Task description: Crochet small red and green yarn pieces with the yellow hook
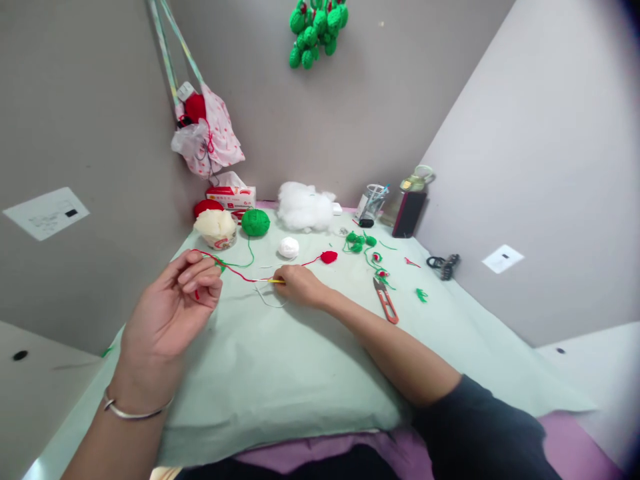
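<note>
Red yarn (pixel 233 272) stretches from the curled fingers of my left hand (pixel 173 310), raised at the left; a short red end shows under those fingers. My right hand (pixel 301 285) is closed on a crochet hook (pixel 275 281) with a yellow handle and a thin metal shaft pointing left at the yarn. Beyond that hand the red strand leads to a small red ball (pixel 329 257). A white yarn ball (pixel 289 247) lies just behind my right hand, and a loose white strand (pixel 270 303) curves below the hook.
Along the back stand a cream-filled tub (pixel 220 237), a green yarn ball (pixel 255 223), a tissue box (pixel 233 196), white stuffing (pixel 305 207), a clear cup (pixel 373 200) and a bottle (pixel 415 181). Orange thread snips (pixel 386 303) and green crocheted pieces (pixel 356 242) lie to the right.
</note>
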A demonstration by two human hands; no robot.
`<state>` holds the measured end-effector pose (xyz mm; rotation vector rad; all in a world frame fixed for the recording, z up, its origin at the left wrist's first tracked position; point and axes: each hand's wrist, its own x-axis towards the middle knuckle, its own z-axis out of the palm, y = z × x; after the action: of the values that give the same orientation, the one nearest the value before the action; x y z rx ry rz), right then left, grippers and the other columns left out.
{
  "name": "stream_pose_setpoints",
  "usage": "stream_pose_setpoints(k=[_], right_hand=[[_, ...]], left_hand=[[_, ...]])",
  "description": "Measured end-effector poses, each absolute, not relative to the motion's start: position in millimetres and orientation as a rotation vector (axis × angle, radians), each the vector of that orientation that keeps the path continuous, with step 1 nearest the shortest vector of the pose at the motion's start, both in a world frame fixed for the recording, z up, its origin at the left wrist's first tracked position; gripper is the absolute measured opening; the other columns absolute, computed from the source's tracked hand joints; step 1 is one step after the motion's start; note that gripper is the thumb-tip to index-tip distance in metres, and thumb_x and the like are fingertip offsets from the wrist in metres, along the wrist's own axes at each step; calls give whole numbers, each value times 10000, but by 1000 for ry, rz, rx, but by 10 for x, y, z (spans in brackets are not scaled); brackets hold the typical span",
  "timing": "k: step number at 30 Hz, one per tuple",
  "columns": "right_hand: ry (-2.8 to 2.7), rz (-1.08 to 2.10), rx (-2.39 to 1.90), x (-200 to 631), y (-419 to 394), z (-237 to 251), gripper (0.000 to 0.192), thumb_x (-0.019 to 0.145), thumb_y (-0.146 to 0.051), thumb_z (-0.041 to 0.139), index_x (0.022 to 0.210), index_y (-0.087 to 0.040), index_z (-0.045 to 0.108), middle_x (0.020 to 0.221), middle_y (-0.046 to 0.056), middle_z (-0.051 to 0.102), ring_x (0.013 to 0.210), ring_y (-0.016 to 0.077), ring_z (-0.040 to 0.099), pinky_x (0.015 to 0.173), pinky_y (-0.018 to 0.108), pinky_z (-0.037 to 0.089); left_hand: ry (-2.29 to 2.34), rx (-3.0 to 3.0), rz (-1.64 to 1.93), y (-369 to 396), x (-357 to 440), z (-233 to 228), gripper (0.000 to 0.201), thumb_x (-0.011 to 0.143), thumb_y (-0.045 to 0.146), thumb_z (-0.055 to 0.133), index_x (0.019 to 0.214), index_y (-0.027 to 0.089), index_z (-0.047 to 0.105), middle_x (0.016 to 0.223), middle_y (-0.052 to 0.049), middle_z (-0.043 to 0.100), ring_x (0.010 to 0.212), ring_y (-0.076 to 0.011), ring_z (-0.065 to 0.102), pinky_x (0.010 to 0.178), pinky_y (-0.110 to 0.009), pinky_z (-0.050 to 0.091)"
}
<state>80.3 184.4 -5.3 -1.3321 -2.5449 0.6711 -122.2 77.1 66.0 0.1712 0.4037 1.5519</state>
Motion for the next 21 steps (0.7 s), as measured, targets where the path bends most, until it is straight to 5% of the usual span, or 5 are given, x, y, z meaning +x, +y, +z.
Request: stream_pose_setpoints(k=[4,9,11,15,21], right_hand=[[-2422,629,-1331,1365,1625,173,139,930,-207,655,862,-179,773,794,-4,720,715,128,628,686,231,468],[-1952,244,-1561,2095,1216,360,344,951,-136,447,1128,-153,741,1070,138,711,776,198,607,679,312,427],[-1688,130,-1565,2164,987,366,236,937,-234,544,1002,-178,764,943,102,701,728,199,593,644,308,420],[-1594,730,-1341,1811,526,242,249,915,-394,665,782,-206,757,573,-17,567,547,151,512,545,270,407],[-1602,871,-1162,1197,376,-82,144,864,-253,674,971,-224,765,853,28,702,757,175,633,703,285,484]], left_hand=[[517,144,1547,732,-1115,579,459,1138,118,227,804,181,537,540,69,463,413,-49,520,501,-139,556],[719,43,1526,691,-746,427,461,1121,87,312,803,135,642,567,44,562,543,-82,679,781,-283,702],[726,41,1463,659,-577,387,442,1117,97,356,798,138,660,636,9,626,717,-129,768,853,-317,697],[659,77,1390,548,-272,308,348,1103,136,465,856,137,710,824,-39,717,985,-186,794,987,-347,651],[659,260,1353,364,15,132,189,1026,255,677,908,162,792,914,-31,762,998,-171,762,978,-274,612]])
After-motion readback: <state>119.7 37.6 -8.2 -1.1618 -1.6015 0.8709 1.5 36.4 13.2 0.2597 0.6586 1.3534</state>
